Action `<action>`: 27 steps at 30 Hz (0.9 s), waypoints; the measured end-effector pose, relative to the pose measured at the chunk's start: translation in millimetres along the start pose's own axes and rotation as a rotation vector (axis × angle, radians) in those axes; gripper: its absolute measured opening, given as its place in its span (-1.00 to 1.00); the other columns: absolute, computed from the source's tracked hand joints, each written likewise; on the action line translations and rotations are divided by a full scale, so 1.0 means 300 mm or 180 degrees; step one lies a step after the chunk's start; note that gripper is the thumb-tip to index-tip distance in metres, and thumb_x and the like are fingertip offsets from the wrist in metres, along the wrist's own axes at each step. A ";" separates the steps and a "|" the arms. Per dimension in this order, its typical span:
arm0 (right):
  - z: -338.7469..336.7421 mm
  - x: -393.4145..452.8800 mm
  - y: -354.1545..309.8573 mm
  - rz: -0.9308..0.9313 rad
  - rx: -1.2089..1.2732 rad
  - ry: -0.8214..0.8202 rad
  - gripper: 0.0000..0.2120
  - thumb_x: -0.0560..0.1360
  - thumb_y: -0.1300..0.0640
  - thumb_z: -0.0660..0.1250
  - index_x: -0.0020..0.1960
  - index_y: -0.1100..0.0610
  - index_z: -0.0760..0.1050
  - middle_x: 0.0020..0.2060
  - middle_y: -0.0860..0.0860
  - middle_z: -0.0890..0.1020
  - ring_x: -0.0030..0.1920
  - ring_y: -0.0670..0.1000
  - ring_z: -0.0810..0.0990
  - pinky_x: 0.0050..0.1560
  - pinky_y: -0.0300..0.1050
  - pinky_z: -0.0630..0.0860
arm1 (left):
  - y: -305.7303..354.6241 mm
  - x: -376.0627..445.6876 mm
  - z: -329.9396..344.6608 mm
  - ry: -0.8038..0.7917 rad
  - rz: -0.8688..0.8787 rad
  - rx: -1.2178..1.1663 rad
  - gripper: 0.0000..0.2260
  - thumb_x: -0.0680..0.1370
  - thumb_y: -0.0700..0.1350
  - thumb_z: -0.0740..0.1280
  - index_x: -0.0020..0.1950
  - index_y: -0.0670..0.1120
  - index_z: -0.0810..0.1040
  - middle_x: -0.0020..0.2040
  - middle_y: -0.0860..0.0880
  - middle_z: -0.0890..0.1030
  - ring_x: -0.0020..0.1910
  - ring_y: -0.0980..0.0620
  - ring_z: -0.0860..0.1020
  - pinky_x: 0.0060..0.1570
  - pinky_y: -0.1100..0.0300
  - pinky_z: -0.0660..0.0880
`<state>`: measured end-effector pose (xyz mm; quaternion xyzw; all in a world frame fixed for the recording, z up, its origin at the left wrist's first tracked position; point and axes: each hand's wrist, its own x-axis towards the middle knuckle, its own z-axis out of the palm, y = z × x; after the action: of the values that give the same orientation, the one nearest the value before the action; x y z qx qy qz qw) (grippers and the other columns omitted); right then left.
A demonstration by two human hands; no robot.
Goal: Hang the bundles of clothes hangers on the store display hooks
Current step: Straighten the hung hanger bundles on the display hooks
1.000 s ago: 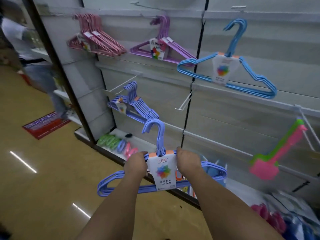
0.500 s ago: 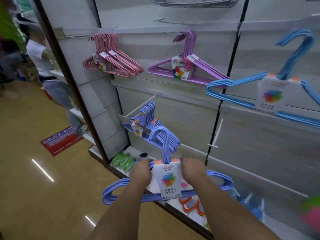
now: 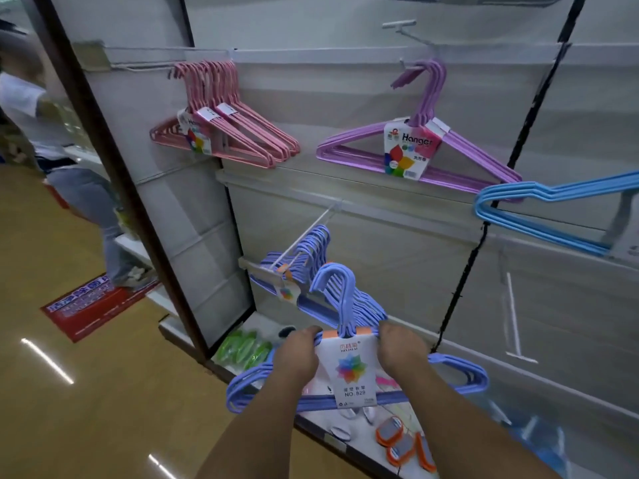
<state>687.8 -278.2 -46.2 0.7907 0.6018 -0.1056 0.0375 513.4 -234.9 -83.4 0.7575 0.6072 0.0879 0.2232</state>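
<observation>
- At lower centre of the frame, a periwinkle hanger bundle (image 3: 349, 382) is held by its shoulders: the left hand (image 3: 297, 354) and right hand (image 3: 401, 350) are curled round it on either side of the label card (image 3: 351, 371).
- Its hook stands just in front of an identical hung bundle (image 3: 311, 257) on a display hook (image 3: 304, 236).
- The light-blue bundle (image 3: 539, 209) is cut off at the right edge.
- On the bottom shelf (image 3: 332, 433), small orange items (image 3: 397, 440) are blurred.
</observation>
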 end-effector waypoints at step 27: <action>0.225 0.423 -0.383 0.1222 0.0711 0.0246 -0.75 0.58 0.26 0.08 0.25 0.20 0.28 0.12 0.15 0.54 0.06 0.16 0.58 -0.16 -0.07 0.37 | -0.363 0.584 -0.052 -0.0779 0.0265 0.1018 -0.75 0.61 -0.21 0.18 0.24 -0.10 0.53 0.21 -0.13 0.57 0.21 -0.09 0.53 0.13 0.11 0.44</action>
<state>601.6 -139.6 -131.1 0.8935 0.4258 -0.1321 -0.0541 454.5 -45.4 -142.2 0.8127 0.5500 -0.0932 0.1683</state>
